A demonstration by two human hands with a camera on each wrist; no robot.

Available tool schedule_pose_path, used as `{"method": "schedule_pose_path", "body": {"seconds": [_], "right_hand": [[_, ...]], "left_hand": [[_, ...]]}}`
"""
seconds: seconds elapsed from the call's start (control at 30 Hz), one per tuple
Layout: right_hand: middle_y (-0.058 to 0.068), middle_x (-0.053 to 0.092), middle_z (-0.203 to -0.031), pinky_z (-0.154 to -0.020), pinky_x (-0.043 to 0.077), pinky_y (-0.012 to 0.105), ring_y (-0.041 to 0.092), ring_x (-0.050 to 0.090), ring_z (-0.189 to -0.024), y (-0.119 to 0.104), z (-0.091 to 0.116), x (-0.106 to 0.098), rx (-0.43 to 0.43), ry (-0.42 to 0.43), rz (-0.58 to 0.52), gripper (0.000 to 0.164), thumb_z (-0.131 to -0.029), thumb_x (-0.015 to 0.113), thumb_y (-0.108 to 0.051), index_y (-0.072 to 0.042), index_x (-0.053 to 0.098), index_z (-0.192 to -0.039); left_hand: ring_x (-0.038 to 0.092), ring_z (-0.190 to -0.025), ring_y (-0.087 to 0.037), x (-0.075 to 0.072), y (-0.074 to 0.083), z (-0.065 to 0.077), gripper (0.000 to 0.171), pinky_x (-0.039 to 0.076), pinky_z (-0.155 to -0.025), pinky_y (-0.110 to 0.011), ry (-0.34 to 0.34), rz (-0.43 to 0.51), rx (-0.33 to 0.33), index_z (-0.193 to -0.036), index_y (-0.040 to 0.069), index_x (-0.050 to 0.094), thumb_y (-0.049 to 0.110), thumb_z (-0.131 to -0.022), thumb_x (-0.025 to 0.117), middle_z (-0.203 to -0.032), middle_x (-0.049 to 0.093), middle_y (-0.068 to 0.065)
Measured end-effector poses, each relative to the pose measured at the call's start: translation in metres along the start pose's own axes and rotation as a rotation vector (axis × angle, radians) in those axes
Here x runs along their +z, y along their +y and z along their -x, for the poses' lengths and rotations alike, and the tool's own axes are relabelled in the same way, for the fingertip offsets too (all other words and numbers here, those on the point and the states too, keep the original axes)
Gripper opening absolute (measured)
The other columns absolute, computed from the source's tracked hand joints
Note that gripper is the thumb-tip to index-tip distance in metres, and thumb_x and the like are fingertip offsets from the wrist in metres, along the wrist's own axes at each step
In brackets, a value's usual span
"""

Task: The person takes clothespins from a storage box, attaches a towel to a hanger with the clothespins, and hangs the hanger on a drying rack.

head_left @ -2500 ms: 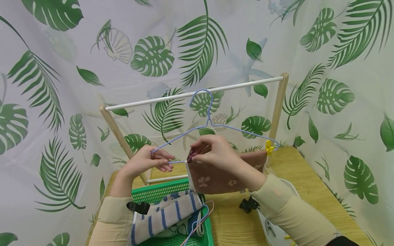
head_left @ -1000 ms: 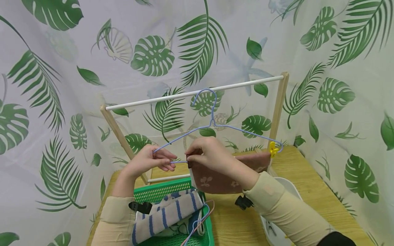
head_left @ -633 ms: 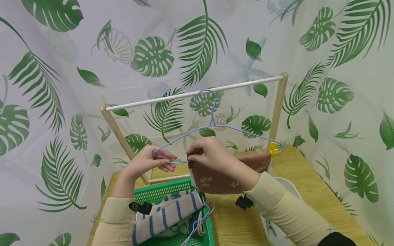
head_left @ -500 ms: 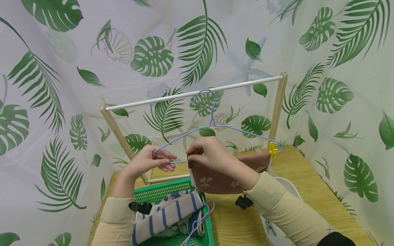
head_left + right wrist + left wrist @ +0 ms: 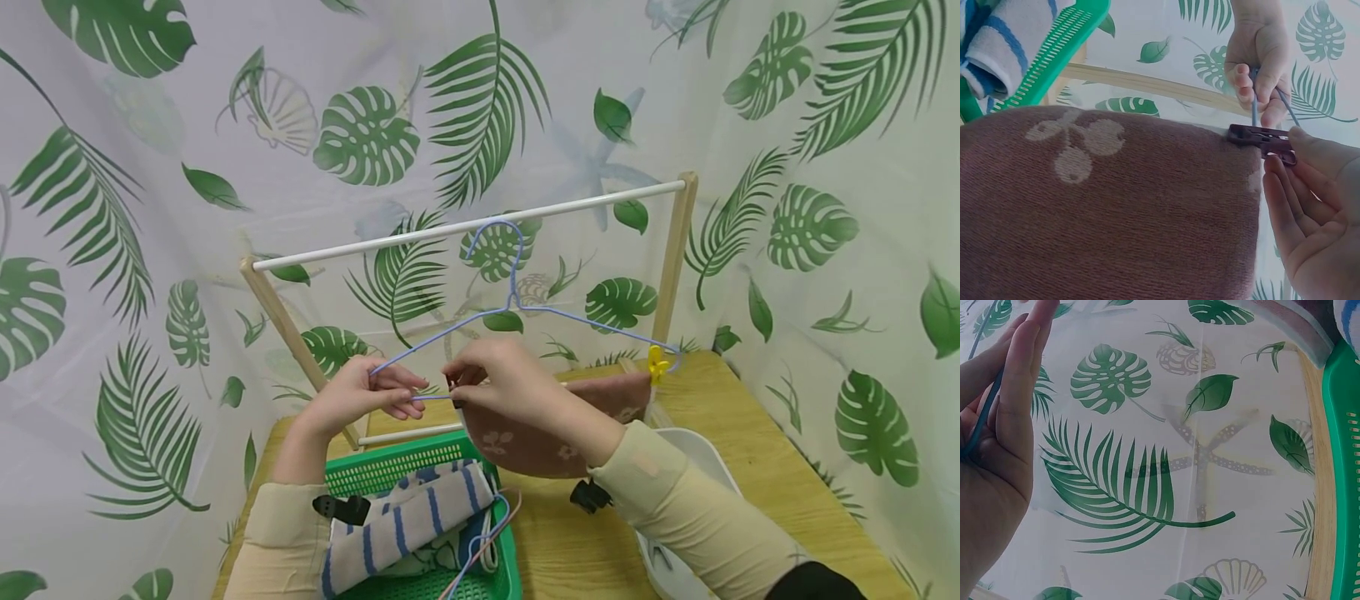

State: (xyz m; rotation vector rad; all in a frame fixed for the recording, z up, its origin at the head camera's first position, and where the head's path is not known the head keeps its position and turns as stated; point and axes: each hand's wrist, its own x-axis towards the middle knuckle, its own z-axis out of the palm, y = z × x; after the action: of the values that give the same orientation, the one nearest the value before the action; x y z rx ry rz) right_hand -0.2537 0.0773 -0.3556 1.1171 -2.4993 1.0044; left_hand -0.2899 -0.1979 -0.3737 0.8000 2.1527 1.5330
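My left hand (image 5: pixel 356 396) holds the left end of a blue wire clothes hanger (image 5: pixel 555 311), its thumb and fingers about the corner and lower bar. A brown towel with pale flower prints (image 5: pixel 517 437) hangs from the hanger's lower bar. At its upper left corner my right hand (image 5: pixel 510 379) pinches a dark maroon clothespin (image 5: pixel 1263 139) between thumb and fingers. In the right wrist view the pin's jaws sit over the towel's edge. A yellow clothespin (image 5: pixel 657 365) is at the towel's upper right corner. The left wrist view shows only part of the left hand (image 5: pixel 997 444) and hanger.
Behind the hanger stands a wooden rack with a white rod (image 5: pixel 375 242). A green basket (image 5: pixel 390 457) holds a striped towel (image 5: pixel 420 508) and more hangers (image 5: pixel 480 546). A white tray (image 5: pixel 686 454) lies at the right, partly behind the right forearm, on the wooden table (image 5: pixel 570 542).
The right hand has shifted slightly left, and its fingers have spread a little at the clothespin. The towel's lower edge sags slightly more. The left hand keeps its hold on the hanger.
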Motion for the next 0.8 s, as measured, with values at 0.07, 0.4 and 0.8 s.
{"method": "schedule_pose_path", "body": {"seconds": [0.07,0.4,0.8], "right_hand": [[0.008,0.081,-0.106,-0.085,0.066,0.025,0.016,0.079,-0.092,0.0011,0.0008,0.0017,0.013,-0.001,-0.012,0.025,-0.095,0.080,-0.006,-0.003,0.077,-0.119],[0.010,0.080,-0.113,-0.090,0.066,0.032,0.019,0.079,-0.096,0.0024,0.0035,0.0050,0.057,-0.005,-0.048,0.034,-0.096,0.079,-0.006,-0.001,0.073,-0.130],[0.016,0.078,-0.116,-0.089,0.067,0.032,0.025,0.079,-0.099,0.0060,0.0101,-0.0008,0.076,0.062,-0.130,0.030,-0.096,0.077,-0.003,0.001,0.073,-0.126]], "left_hand": [[0.082,-0.088,-0.017,0.0000,-0.0007,-0.0001,0.026,0.069,-0.080,-0.037,0.003,-0.001,-0.003,-0.127,-0.014,0.068,-0.001,-0.106,0.062,-0.101,0.082,-0.020],[0.082,-0.087,-0.017,-0.0011,-0.0027,-0.0016,0.026,0.069,-0.079,-0.036,0.005,-0.009,0.011,-0.126,-0.015,0.068,-0.001,-0.106,0.062,-0.100,0.082,-0.021],[0.082,-0.089,-0.018,-0.0018,-0.0069,-0.0028,0.026,0.069,-0.081,-0.038,0.001,0.032,0.004,-0.128,-0.016,0.067,-0.003,-0.106,0.061,-0.100,0.082,-0.016]]}}
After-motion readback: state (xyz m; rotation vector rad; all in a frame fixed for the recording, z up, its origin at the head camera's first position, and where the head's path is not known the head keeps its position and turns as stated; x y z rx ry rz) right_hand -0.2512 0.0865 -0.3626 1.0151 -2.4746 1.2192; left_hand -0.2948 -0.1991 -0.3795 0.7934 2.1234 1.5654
